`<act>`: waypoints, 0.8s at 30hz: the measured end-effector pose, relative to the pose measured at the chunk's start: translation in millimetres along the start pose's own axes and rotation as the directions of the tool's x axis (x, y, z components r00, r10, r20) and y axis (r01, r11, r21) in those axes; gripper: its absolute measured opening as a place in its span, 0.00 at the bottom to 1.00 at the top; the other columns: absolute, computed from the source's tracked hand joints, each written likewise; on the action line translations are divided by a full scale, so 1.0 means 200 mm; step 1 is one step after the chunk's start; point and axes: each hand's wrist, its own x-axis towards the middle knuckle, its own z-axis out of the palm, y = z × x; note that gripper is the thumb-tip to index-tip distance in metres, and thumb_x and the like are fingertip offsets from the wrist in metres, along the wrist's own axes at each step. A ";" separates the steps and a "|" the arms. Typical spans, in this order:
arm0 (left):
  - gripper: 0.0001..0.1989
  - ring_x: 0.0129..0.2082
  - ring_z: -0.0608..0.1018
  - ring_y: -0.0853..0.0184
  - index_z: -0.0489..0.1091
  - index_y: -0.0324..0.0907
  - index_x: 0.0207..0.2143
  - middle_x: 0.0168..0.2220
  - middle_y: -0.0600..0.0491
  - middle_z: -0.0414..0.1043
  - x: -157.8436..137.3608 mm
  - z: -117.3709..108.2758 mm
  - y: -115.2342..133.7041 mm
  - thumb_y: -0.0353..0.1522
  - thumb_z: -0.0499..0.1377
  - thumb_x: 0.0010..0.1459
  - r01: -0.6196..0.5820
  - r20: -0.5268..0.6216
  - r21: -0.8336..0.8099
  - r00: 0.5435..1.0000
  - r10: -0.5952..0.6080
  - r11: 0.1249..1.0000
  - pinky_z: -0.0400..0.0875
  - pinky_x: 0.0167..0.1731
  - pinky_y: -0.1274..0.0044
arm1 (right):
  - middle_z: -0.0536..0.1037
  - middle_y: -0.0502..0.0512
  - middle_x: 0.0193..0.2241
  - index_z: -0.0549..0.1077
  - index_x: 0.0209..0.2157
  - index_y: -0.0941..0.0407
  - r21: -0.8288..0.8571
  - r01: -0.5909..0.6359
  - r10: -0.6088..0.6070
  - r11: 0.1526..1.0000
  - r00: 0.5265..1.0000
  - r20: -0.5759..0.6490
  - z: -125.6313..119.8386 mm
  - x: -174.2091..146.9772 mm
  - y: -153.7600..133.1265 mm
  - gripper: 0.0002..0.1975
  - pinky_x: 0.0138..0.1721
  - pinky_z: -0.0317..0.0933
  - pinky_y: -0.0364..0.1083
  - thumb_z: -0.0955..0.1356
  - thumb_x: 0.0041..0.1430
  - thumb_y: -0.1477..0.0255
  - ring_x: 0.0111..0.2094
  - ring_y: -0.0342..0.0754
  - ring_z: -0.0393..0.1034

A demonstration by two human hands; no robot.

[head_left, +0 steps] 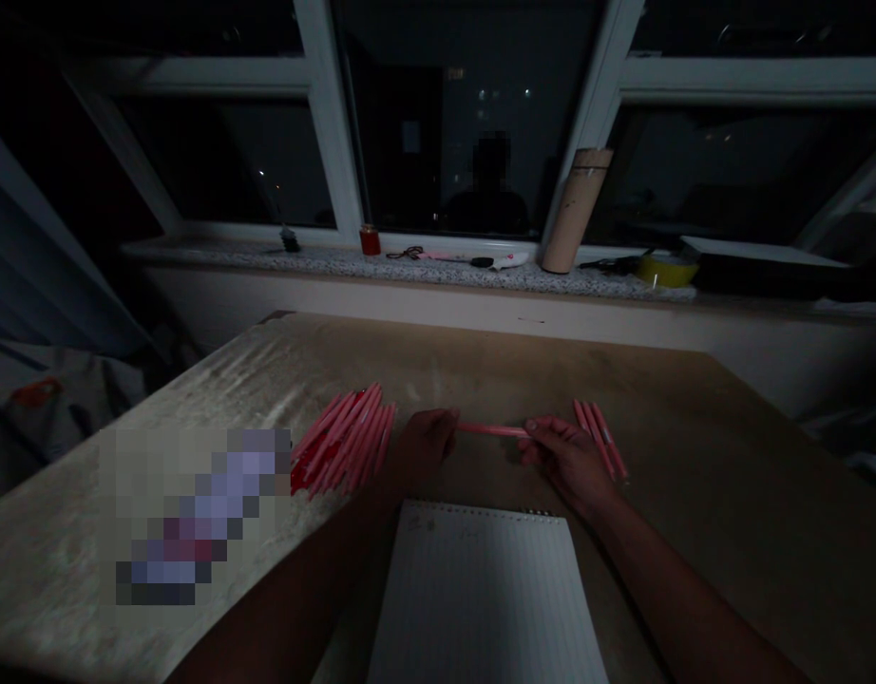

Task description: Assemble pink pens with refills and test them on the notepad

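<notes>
A slim pink pen point(491, 430) is stretched level between my two hands, above the table just beyond the notepad. My left hand point(430, 439) is closed on its left end, and my right hand point(562, 448) pinches its right end between thumb and fingers. To the left of my left hand lies a thick pile of similar pink pens point(349, 437), with something red showing beneath them. Several more pink pens point(600, 439) lie side by side just past my right hand. A spiral-bound lined notepad point(485, 589) rests between my forearms.
The brown table point(438, 351) reaches to a wall below a dark window. On the speckled sill point(288, 266) stand a small red jar point(370, 240), a tall cardboard tube point(577, 211) and a yellow tape roll point(666, 272). A blurred-out object point(217, 503) lies on the table's left side.
</notes>
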 end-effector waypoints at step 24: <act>0.25 0.15 0.61 0.73 0.59 0.40 0.17 0.13 0.59 0.56 0.01 0.00 -0.01 0.48 0.44 0.58 0.024 -0.021 0.004 0.999 -0.024 1.000 0.55 0.19 0.79 | 0.77 0.52 0.19 0.73 0.26 0.58 -0.005 0.006 -0.006 1.000 1.000 0.012 0.00 0.00 0.00 0.13 0.25 0.60 0.42 0.74 0.41 0.65 0.19 0.42 0.68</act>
